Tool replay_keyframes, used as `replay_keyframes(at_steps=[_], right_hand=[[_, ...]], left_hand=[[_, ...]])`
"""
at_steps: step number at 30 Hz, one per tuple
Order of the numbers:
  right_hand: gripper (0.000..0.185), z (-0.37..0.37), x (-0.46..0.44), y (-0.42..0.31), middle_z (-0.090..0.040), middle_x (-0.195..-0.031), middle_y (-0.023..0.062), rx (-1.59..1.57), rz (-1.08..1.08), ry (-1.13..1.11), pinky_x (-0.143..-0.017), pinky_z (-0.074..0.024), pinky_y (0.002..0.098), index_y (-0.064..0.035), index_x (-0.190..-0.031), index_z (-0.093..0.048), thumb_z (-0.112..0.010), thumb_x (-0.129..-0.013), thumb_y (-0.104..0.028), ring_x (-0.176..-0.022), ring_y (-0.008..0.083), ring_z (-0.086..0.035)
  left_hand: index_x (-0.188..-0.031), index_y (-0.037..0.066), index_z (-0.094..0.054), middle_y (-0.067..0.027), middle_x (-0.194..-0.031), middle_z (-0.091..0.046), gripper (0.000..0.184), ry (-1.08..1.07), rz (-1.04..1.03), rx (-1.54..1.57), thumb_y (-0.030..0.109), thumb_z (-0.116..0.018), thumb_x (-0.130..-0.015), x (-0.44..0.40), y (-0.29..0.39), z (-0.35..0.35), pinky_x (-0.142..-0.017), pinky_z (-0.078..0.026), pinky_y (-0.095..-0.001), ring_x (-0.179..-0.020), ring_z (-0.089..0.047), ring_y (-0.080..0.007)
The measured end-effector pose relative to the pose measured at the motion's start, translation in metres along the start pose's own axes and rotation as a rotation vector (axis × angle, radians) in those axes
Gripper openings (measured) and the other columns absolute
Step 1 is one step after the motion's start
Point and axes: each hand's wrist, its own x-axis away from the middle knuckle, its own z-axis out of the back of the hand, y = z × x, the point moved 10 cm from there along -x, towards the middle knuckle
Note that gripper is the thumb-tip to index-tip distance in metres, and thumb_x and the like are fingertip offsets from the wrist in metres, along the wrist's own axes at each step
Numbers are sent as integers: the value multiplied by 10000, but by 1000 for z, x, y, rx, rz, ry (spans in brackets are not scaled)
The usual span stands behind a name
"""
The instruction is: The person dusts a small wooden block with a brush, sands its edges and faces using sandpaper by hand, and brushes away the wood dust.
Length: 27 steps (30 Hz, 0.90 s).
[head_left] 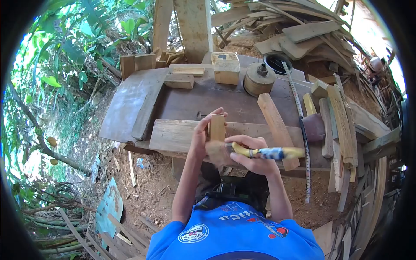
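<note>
My left hand point(203, 133) is wrapped around the side of a small wooden block point(218, 126), which stands up above the plank on the bench. In my right hand point(254, 157) is a brush point(242, 150) with a yellow handle, marked blue and white further along. Its bristles are smeared by motion and lie across the lower part of the block, near my left wrist. Both hands are close together over the front edge of the workbench point(184, 100). A light plank point(172, 133) lies along that edge, partly hidden by my left hand.
Wooden blocks point(226, 71) and a round wooden piece with a metal fitting point(259, 78) stand at the bench's back, beside a dark bowl point(277, 63). A beam point(277, 125) and a measuring stick point(298, 102) lie right. Scrap wood point(299, 39) is piled behind.
</note>
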Motion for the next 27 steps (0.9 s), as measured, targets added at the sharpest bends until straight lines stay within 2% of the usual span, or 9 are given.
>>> replay_keyframes(at_steps=[4, 6, 8, 12, 16, 20, 24, 25, 27], right_hand=[[311, 30, 6, -37, -683, -960, 149, 330, 279, 569, -810, -520, 361, -66, -1076, -646, -651, -782, 36, -1011, 258, -655], [328, 0, -4, -10, -653, -1097, 168, 54, 195, 94, -921, -488, 365, -64, -1092, -641, -646, -786, 56, -1130, 298, -599], [357, -23, 3, -10, -618, -1188, 178, -228, 216, -252, -956, -471, 368, -65, -1115, -631, -650, -779, 53, -1128, 322, -596], [314, 16, -6, -33, -669, -1111, 140, 242, 297, 351, -982, -451, 345, -56, -1071, -659, -668, -778, 56, -1133, 268, -599], [361, -33, 5, -15, -614, -1219, 146, -374, 228, -414, -981, -452, 361, -87, -1151, -624, -659, -809, 24, -1156, 264, -578], [268, 12, -7, -26, -676, -1074, 122, 85, 309, 285, -836, -522, 336, -64, -1086, -641, -659, -824, -5, -1035, 223, -642], [257, -4, 4, 2, -678, -1012, 153, -381, 70, -47, -850, -499, 322, -32, -1049, -630, -639, -795, 3, -958, 213, -646], [243, 14, 4, -10, -681, -976, 127, -372, 232, 249, -805, -507, 291, -30, -1025, -641, -635, -782, -24, -911, 169, -654], [222, 8, 5, -14, -682, -974, 122, -114, 184, 203, -796, -503, 283, -19, -990, -650, -626, -770, -15, -890, 156, -655]], left_hand=[[-1383, 69, -416, -127, -1206, -583, 488, 42, -35, -16, 310, -471, -962, 3, 3, -6, -872, -490, -301, -1008, -578, -162], [-1383, 78, -417, -131, -1188, -595, 484, -16, -24, -79, 314, -473, -965, 2, 4, -12, -858, -492, -287, -991, -580, -153], [-1391, 81, -401, -149, -1165, -601, 494, 74, -32, -57, 339, -461, -974, 0, 8, 4, -850, -498, -283, -954, -579, -147], [-1380, 75, -401, -162, -1141, -597, 490, 77, -33, -5, 350, -450, -978, 1, -1, -5, -807, -525, -307, -909, -599, -175], [-1349, 64, -434, -154, -1106, -602, 472, 10, -9, 84, 355, -443, -978, 4, 6, -4, -731, -549, -328, -812, -628, -200], [-1326, 34, -442, -120, -1042, -600, 471, 200, -101, 107, 320, -444, -953, 7, 5, 16, -673, -543, -343, -796, -627, -210], [-1313, 30, -458, -73, -1037, -576, 468, -111, -197, 191, 303, -455, -933, 4, 18, -1, -740, -514, -304, -855, -596, -159], [-1303, 26, -467, -64, -1040, -567, 456, -14, -187, 155, 286, -468, -929, 4, 17, 7, -740, -507, -299, -818, -584, -152], [-1309, 19, -447, -84, -1061, -549, 469, 30, -184, 32, 300, -473, -934, 2, 11, 6, -699, -510, -320, -824, -570, -172]])
